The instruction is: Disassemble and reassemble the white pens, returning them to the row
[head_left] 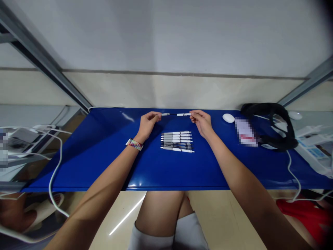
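Note:
Above the blue tabletop, near its back edge, both of my hands pinch a pen in two parts. My left hand (150, 123), with a multicoloured watch band on the wrist, is closed on the grey front part of the pen (165, 114). My right hand (201, 121) is closed on the white pen barrel (183, 114) near its end. A thin dark length, likely the refill, shows between the two parts. Below my hands lies a row of several pens (177, 140), mostly white with grey grips, side by side with tips to the left; one or two look darker.
The blue tabletop (104, 156) meets a wall at the back. To the right are a white mouse-like oval (228, 118), a blurred packet (246, 132) and a black strap headset (283, 135). White cables (61, 152) hang at both sides. Metal posts (75, 92) flank the table.

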Available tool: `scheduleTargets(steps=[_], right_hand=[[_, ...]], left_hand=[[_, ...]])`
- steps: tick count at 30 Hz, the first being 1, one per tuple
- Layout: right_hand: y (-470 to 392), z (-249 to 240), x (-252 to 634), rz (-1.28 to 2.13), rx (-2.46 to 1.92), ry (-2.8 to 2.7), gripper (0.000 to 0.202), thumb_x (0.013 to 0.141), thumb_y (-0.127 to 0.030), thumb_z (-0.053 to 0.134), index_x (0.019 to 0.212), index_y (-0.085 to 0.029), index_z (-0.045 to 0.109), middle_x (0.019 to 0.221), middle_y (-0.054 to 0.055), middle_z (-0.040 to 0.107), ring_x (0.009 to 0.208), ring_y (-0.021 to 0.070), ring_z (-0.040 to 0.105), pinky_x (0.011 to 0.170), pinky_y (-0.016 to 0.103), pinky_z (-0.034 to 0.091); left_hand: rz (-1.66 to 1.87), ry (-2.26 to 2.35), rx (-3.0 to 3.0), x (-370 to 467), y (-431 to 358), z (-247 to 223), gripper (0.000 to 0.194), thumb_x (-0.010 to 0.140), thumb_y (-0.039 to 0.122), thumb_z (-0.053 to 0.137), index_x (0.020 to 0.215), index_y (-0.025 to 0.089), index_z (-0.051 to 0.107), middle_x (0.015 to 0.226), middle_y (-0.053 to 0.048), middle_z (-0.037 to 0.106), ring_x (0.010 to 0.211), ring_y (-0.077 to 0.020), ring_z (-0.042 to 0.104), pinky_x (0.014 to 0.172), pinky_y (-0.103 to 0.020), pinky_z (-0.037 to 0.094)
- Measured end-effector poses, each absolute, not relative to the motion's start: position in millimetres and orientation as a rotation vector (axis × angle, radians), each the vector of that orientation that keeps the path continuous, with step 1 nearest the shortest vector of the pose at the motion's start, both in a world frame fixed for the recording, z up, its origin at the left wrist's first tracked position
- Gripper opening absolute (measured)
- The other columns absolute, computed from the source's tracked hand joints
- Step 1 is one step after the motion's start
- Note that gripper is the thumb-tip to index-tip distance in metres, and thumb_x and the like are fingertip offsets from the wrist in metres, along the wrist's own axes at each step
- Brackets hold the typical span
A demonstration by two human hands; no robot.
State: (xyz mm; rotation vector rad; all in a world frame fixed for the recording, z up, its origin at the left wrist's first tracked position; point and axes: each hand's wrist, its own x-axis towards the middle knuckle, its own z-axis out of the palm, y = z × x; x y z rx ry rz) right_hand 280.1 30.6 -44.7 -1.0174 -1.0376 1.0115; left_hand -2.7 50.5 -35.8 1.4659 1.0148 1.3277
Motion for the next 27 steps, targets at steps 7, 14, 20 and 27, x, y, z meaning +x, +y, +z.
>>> scheduleTargets(steps=[7,14,20,27], right_hand=[[31.9,-44.3,283.1,0.952,-1.029,-0.93,0.022,0.072,-0.039,0.085,0.086,-0.023,0.081,0.071,0.001,0.068,0.064,0.0142,0.057,0.059,0.03,0.045],[34.0,-44.3,285.7,0.896,-1.062,-0.922,0.024,0.072,-0.043,0.082,0.084,-0.023,0.077,0.07,0.001,0.065,0.062,0.0151,0.057,0.057,0.031,0.045],[34.7,-45.0,287.2,0.884,-1.046,-0.912,0.021,0.073,-0.042,0.081,0.082,-0.024,0.076,0.069,0.001,0.064,0.061,0.0149,0.055,0.055,0.031,0.043],[35.1,-44.0,288.7,0.877,-1.053,-0.875,0.017,0.07,-0.038,0.081,0.079,-0.023,0.077,0.067,0.001,0.064,0.06,0.0148,0.053,0.053,0.03,0.042]], left_hand=[[1.319,1.032,1.47,-3.3,52.9,-37.6,0.033,0.087,0.052,0.079,0.082,0.019,0.076,0.078,-0.004,0.071,0.074,-0.0168,0.061,0.078,-0.033,0.05],[1.304,1.06,1.506,-6.1,55.5,-40.3,0.044,0.088,0.061,0.077,0.076,0.019,0.075,0.075,-0.004,0.07,0.072,-0.0174,0.061,0.075,-0.032,0.049],[1.3,1.057,1.481,-5.5,56.1,-41.0,0.046,0.088,0.063,0.076,0.074,0.019,0.075,0.072,-0.005,0.07,0.069,-0.0171,0.061,0.073,-0.032,0.049],[1.338,1.083,1.449,-6.4,55.8,-39.4,0.046,0.088,0.061,0.078,0.072,0.018,0.076,0.071,-0.005,0.071,0.067,-0.0161,0.061,0.072,-0.032,0.05]])
